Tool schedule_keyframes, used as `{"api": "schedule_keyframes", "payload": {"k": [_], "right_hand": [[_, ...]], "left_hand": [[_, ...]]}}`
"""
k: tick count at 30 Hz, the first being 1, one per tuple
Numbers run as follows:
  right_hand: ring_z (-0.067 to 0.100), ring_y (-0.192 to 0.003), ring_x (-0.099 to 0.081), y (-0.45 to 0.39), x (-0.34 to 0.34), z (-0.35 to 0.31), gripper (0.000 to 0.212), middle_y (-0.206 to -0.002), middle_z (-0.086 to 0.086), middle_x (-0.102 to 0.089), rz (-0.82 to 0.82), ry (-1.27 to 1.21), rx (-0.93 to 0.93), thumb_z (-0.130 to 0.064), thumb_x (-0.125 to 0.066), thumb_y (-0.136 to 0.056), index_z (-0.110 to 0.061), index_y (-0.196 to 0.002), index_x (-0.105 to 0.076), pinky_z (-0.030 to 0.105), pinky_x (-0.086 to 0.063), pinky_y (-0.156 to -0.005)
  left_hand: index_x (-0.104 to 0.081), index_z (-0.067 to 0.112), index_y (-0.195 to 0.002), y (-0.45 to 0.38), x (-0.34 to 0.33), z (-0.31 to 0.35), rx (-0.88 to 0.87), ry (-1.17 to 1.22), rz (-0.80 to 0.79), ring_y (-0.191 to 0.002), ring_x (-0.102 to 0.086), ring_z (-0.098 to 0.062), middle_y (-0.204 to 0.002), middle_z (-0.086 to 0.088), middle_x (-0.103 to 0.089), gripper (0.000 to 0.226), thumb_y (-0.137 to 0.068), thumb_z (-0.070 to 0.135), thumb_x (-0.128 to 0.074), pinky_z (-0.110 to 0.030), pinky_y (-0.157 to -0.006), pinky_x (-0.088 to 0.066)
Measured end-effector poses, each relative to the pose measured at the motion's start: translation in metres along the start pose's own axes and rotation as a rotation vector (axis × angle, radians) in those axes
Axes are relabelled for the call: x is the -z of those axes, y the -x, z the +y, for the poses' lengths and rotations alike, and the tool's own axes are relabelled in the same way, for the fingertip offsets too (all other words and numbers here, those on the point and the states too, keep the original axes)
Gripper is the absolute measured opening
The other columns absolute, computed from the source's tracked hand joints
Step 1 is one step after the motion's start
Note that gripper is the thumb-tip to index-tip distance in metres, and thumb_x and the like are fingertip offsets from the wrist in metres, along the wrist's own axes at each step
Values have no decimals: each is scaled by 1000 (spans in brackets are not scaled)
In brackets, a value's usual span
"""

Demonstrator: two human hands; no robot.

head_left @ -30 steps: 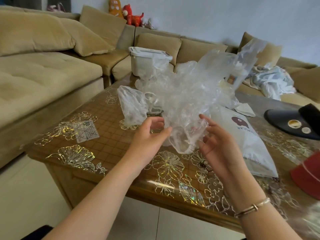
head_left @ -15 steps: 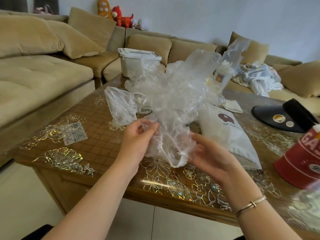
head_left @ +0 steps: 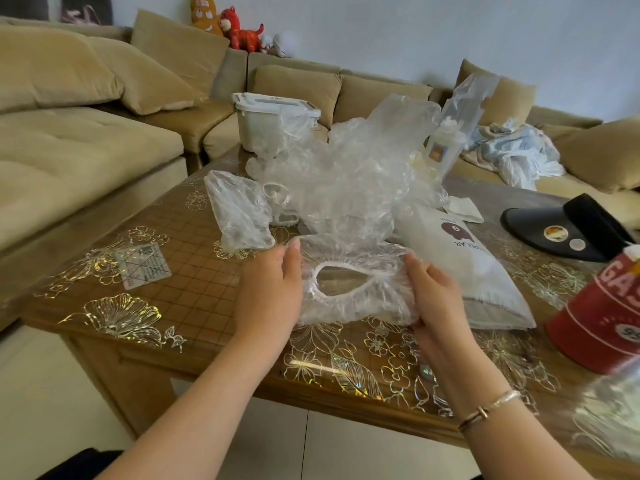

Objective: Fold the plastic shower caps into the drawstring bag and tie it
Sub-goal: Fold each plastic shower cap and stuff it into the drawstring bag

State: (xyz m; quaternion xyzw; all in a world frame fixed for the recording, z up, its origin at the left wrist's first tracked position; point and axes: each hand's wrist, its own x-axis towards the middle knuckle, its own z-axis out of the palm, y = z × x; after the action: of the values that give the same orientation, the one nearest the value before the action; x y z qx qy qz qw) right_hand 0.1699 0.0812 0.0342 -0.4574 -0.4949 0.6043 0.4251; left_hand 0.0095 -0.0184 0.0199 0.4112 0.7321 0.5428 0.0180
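Both hands held 1 clear crinkled shower cap (head_left: 353, 289) above the desk (head_left: 194, 282), its white elastic rim forming an oval opening facing up. Left hand (head_left: 270, 292) gripped the cap's left edge, fingers curled under and hidden by film. Right hand (head_left: 434, 292) pinched the right edge. Behind sat a loose pile of clear plastic caps (head_left: 346, 174). White printed bag (head_left: 464, 268) lay flat just right of the grip, drawstring not discernible.
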Motion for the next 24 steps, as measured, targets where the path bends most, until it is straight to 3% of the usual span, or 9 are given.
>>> {"api": "schedule_keyframes", "payload": {"k": [4,7,10,13,15,17,19,22,24], "right_hand": [[27,-73,-55,-4,0,-3,42,-82,14,-59,-6,121,-37,-44,-55,-97,-3,-99,-64,38,-47,-71],[28,-91,-69,-4,0,-3,55,-99,12,-75,-134,177,-158,-61,-49,-93,-11,-107,-67,46,-54,-92],[27,-104,-68,2,-2,-4,50,-114,9,-71,-230,149,-139,-51,-55,-93,-12,-124,-60,48,-50,-99],[26,-89,-69,4,-2,-2,34,-106,16,-73,-181,146,-88,-28,-62,-94,0,-114,-64,42,-56,-89],[29,-80,-69,4,-3,0,30,-99,19,-73,-136,125,-66,-23,-58,-98,5,-104,-67,37,-59,-80],[32,-78,-63,3,-4,2,42,-93,24,-67,-96,149,-43,-26,-53,-101,15,-104,-61,41,-58,-83],[32,-76,-54,3,-8,3,52,-88,20,-58,-95,197,-7,-31,-48,-102,20,-103,-54,45,-55,-84],[27,-72,-47,-4,-10,10,58,-83,13,-54,-81,277,30,-37,-45,-102,21,-100,-49,46,-49,-73],[26,-65,-47,-7,-9,12,54,-77,14,-53,-66,314,52,-35,-44,-103,18,-92,-53,39,-46,-65]], "left_hand": [[-43,11,-57,0,5,3,108,-16,-81,-44,-36,-17,-47,1,-35,60,-104,45,-28,-29,-45,-27],[-36,14,-54,-2,9,4,173,-31,-124,-41,-33,-15,-44,4,-31,63,-103,50,-23,-27,-44,-26],[-33,17,-54,-5,12,2,291,37,-194,-46,-38,-18,-43,6,-32,62,-100,58,-24,-29,-51,-33],[-54,19,-76,-9,16,2,552,386,-295,-76,-61,-19,-76,2,-63,49,-95,62,-42,-33,-76,-50],[-65,16,-105,-10,21,8,709,758,-417,-93,-66,-21,-106,-3,-71,33,-92,46,-59,-36,-89,-53],[-63,9,-120,-8,24,10,771,962,-488,-94,-66,-22,-114,-10,-70,37,-87,24,-68,-34,-84,-54],[-59,5,-124,-5,23,9,809,1013,-444,-91,-71,-23,-114,-13,-71,44,-82,7,-71,-34,-76,-59],[-55,7,-120,-5,21,8,798,914,-233,-71,-73,-14,-106,-12,-71,38,-85,0,-68,-25,-58,-58],[-51,15,-118,-6,19,6,670,677,-113,-52,-64,-3,-97,-6,-68,35,-89,3,-66,-19,-50,-54]]}}
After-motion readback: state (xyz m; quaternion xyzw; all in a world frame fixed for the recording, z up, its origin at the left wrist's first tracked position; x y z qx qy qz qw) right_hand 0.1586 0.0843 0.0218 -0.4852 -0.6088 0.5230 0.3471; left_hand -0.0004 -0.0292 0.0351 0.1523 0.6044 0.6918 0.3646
